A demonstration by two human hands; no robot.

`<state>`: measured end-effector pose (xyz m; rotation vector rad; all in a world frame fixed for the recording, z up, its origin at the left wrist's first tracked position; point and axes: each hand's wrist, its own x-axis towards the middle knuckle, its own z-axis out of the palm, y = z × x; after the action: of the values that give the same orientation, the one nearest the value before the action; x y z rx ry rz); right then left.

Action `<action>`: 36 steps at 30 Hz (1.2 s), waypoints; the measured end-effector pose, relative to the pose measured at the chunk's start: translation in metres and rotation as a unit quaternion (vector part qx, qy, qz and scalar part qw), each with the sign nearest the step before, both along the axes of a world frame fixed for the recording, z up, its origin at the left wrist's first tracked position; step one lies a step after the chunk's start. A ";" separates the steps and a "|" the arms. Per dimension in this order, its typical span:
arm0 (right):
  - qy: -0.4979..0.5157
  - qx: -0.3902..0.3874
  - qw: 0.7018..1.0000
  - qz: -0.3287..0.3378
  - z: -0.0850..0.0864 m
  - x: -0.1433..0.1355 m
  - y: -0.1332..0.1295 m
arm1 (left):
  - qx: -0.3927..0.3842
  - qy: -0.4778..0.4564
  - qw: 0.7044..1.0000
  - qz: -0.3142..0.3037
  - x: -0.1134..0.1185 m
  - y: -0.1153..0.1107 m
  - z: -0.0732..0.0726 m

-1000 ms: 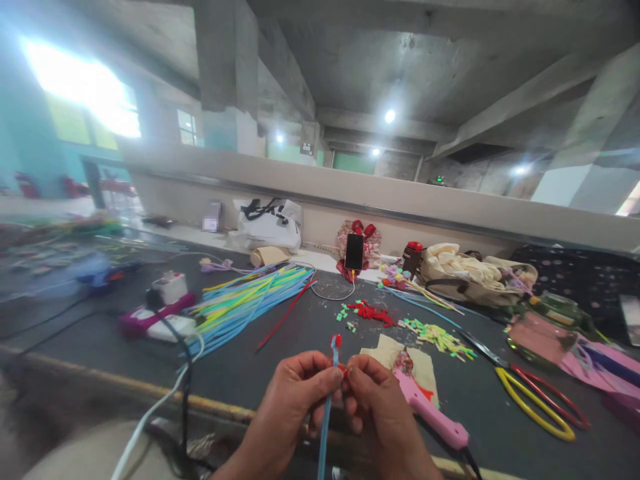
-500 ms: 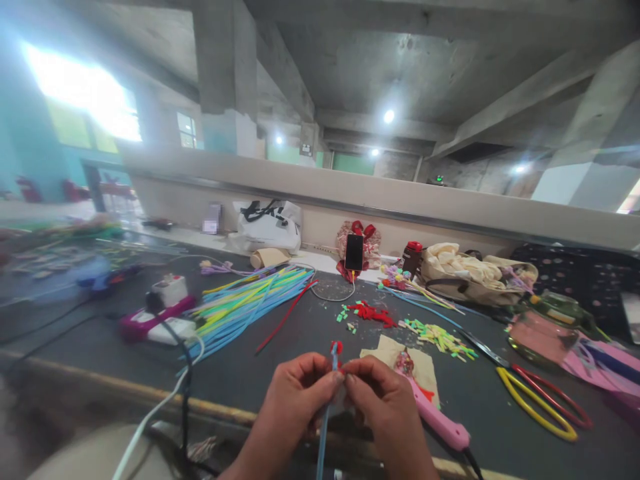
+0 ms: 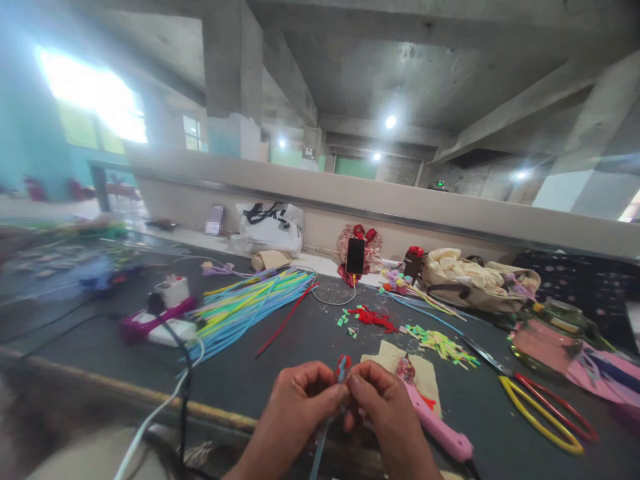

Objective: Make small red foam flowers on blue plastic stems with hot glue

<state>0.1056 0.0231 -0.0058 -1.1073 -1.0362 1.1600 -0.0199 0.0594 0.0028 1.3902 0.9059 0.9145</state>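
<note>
My left hand point(image 3: 305, 403) is closed in a pinch around a light blue pipe cleaner point(image 3: 319, 457), whose lower end hangs toward me. At its upper end, just above my fingertips, sits a small red piece point(image 3: 342, 362) with blue beside it. My right hand point(image 3: 383, 407) is closed too, thumb and forefinger pressed together right under the red piece; what lies between them is hidden. Close by on the right, a pink glue gun point(image 3: 440, 423) rests with its crusted nozzle on a beige cloth or card point(image 3: 425, 373).
Red snippets point(image 3: 373, 319) and yellow-green snippets point(image 3: 443, 345) lie ahead. Scissors point(image 3: 543, 413) with yellow and red handles are at right, near a glass jar point(image 3: 545, 333). Long pipe cleaners point(image 3: 260, 307) and a power strip point(image 3: 167, 323) with cables occupy the left; a phone point(image 3: 355, 257) stands behind.
Both hands have shifted slightly right and down in view, and the blue pipe cleaner tilts more. My right fingertips sit closer over the stem. The rest stays put.
</note>
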 end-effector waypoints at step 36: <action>-0.292 0.213 0.932 0.006 0.013 0.025 -0.005 | -0.071 -0.015 0.993 -0.089 -0.008 0.004 0.007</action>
<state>0.1307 0.0179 0.0076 -1.1093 -1.6647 0.5621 -0.0279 0.0632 0.0097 1.3092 0.7952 0.7196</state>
